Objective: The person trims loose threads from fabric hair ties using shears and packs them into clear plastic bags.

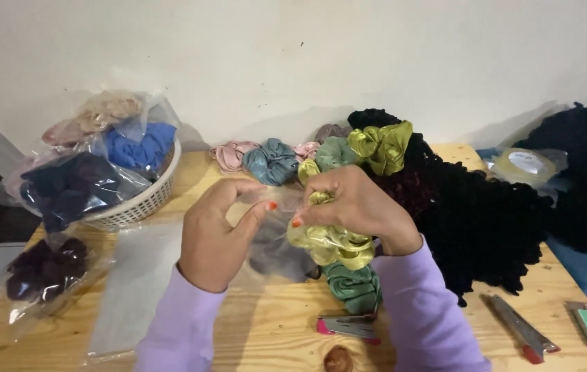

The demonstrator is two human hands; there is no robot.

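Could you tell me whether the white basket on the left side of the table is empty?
No, the white basket holds several clear bags of scrunchies, in blue, dark and beige colours.

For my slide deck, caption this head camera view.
Both hands, left and right, hold a shiny yellow-green satin scrunchie over a wooden table.

Single head-worn view, looking down and forward, close over wooden table (272, 324), facing white wall (293, 55)
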